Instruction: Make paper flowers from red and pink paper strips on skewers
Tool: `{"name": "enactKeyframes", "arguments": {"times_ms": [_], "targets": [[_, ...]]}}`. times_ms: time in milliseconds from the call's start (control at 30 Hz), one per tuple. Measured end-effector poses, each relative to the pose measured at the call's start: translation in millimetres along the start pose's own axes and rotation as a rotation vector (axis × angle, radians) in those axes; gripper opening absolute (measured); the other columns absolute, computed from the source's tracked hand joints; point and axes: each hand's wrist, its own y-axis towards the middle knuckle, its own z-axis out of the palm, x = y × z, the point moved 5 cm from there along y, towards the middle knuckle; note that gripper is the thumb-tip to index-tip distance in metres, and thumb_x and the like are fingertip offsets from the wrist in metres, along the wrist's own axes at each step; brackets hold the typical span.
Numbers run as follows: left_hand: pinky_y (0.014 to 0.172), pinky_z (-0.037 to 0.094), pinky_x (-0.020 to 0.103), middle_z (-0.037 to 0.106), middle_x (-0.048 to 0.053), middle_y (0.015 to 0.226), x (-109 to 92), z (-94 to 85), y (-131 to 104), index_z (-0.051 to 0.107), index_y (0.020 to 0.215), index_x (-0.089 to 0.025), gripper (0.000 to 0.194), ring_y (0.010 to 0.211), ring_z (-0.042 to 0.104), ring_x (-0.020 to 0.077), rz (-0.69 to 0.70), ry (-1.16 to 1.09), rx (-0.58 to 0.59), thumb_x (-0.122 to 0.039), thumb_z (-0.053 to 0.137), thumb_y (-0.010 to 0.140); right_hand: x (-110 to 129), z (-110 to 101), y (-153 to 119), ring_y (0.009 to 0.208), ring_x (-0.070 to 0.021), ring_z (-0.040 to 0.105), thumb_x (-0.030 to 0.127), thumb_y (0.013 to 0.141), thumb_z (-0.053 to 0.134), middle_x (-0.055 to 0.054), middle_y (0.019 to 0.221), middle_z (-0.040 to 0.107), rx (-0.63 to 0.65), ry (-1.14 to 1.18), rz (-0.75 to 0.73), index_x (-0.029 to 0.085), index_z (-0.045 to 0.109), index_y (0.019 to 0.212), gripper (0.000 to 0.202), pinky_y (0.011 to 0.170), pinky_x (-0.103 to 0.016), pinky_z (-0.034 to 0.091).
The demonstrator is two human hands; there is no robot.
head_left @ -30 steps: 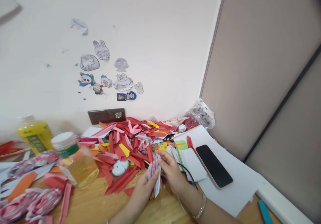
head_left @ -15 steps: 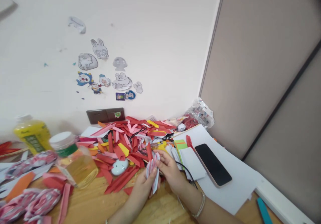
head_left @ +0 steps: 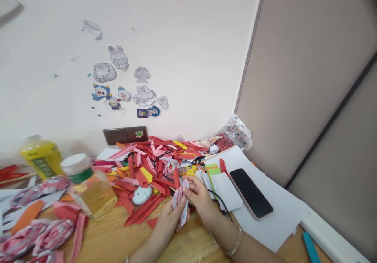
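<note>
Both hands meet over the front of the table around a pleated bundle of pink-and-white striped folded paper (head_left: 184,211). My left hand (head_left: 170,217) grips its lower left side, the thumb lying along it. At the upper right, my right hand (head_left: 198,195) pinches the bundle between thumb and fingers. The undersides of the fingers are hidden. Just behind the hands lies a heap of folded red and pink paper strips (head_left: 149,172), with some yellow and orange ones. A pale blue rounded case (head_left: 141,195) rests left of my left hand.
A yellow bottle (head_left: 41,157) and a jar of amber liquid (head_left: 94,196) stand at left, near pink-white woven paper pieces (head_left: 54,237). At right, a phone (head_left: 251,193) lies on white sheets (head_left: 273,231), beside small white papers (head_left: 225,192) and a black cable (head_left: 219,200).
The view has turned slightly left, so the scene sits a little further right. Both hands keep hold of the striped paper; the left thumb has slid slightly.
</note>
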Motion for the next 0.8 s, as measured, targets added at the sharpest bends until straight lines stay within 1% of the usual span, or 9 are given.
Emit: {"name": "enactKeyframes", "arguments": {"times_ms": [67, 133, 167, 267, 333, 433, 533, 667, 800], "targets": [[0.041, 0.031, 0.021, 0.05, -0.001, 0.042, -3.2, 2.3, -1.1, 0.06, 0.052, -0.015, 0.059, 0.038, 0.04, 0.0088, 0.0, -0.043, 0.057, -0.073, 0.058, 0.061, -0.6, 0.1, 0.5, 0.04, -0.005, 0.043, 0.041, 0.079, 0.065, 0.004, 0.071, 0.059, 0.01, -0.016, 0.004, 0.022, 0.053, 0.11, 0.039, 0.041, -0.019, 0.033], [0.045, 0.034, 0.021, 0.054, 0.0, 0.047, -5.4, 4.1, -1.9, 0.064, 0.057, -0.014, 0.055, 0.043, 0.044, 0.0095, -0.004, -0.115, 0.106, -0.068, 0.061, 0.064, -1.2, -0.7, 1.2, 0.033, -0.0019, 0.033, 0.043, 0.079, 0.065, 0.005, 0.066, 0.056, 0.007, -0.024, 0.001, 0.022, 0.054, 0.106, 0.036, 0.035, -0.017, 0.024], [0.044, 0.034, 0.02, 0.055, 0.001, 0.048, -5.2, 4.5, -2.0, 0.065, 0.058, -0.013, 0.053, 0.044, 0.044, 0.0089, -0.018, -0.152, 0.121, -0.065, 0.063, 0.064, -1.6, -1.0, 1.5, 0.033, -0.0014, 0.032, 0.044, 0.078, 0.065, 0.006, 0.065, 0.055, 0.006, -0.026, 0.0, 0.021, 0.054, 0.103, 0.035, 0.034, -0.016, 0.022], [0.037, 0.023, 0.019, 0.054, 0.0, 0.045, -0.1, 4.3, -1.3, 0.064, 0.055, -0.012, 0.053, 0.036, 0.037, 0.0053, -0.084, -0.203, 0.135, -0.064, 0.067, 0.062, -3.8, -1.5, 1.9, 0.032, -0.0032, 0.039, 0.045, 0.078, 0.064, 0.005, 0.065, 0.055, 0.022, -0.029, 0.019, 0.021, 0.052, 0.107, 0.04, 0.032, -0.016, 0.026], [0.035, 0.02, 0.019, 0.052, 0.0, 0.041, 3.1, 3.7, -0.3, 0.063, 0.053, -0.011, 0.054, 0.033, 0.035, 0.0046, -0.1, -0.207, 0.13, -0.065, 0.067, 0.06, -5.2, -2.5, 1.8, 0.034, -0.0042, 0.043, 0.045, 0.079, 0.064, 0.005, 0.067, 0.056, 0.026, -0.038, 0.024, 0.02, 0.049, 0.112, 0.043, 0.032, -0.016, 0.028], [0.036, 0.024, 0.018, 0.055, 0.001, 0.042, 3.2, 3.5, 0.2, 0.063, 0.052, -0.011, 0.054, 0.035, 0.04, 0.0058, -0.099, -0.244, 0.123, -0.064, 0.066, 0.063, -6.5, -3.4, 1.9, 0.035, -0.0044, 0.044, 0.043, 0.08, 0.064, 0.006, 0.062, 0.054, 0.034, -0.051, 0.013, 0.019, 0.049, 0.111, 0.042, 0.035, -0.016, 0.03], [0.042, 0.031, 0.018, 0.06, 0.002, 0.051, -1.3, 4.0, -0.6, 0.064, 0.058, -0.012, 0.047, 0.043, 0.048, 0.008, -0.086, -0.354, 0.129, -0.058, 0.069, 0.066, -6.1, -3.0, 1.8, 0.038, -0.0041, 0.04, 0.042, 0.081, 0.063, 0.008, 0.054, 0.049, 0.035, -0.055, 0.002, 0.018, 0.049, 0.109, 0.04, 0.038, -0.015, 0.03], [0.041, 0.03, 0.019, 0.058, -0.001, 0.05, -1.7, 4.0, -1.2, 0.066, 0.07, -0.014, 0.036, 0.04, 0.046, 0.0074, -0.128, -0.461, 0.148, -0.05, 0.072, 0.067, -4.1, -3.7, 1.6, 0.039, -0.0041, 0.037, 0.043, 0.08, 0.064, 0.009, 0.052, 0.049, -0.011, -0.034, 0.003, 0.019, 0.047, 0.109, 0.041, 0.038, -0.015, 0.027], [0.04, 0.029, 0.019, 0.059, -0.001, 0.051, 1.3, 3.4, -1.1, 0.066, 0.068, -0.013, 0.035, 0.039, 0.044, 0.0065, -0.146, -0.448, 0.16, -0.047, 0.073, 0.067, -3.9, -3.3, 1.4, 0.038, -0.0052, 0.038, 0.045, 0.081, 0.062, 0.009, 0.05, 0.049, -0.005, -0.064, -0.003, 0.018, 0.046, 0.105, 0.04, 0.038, -0.016, 0.028]]}}
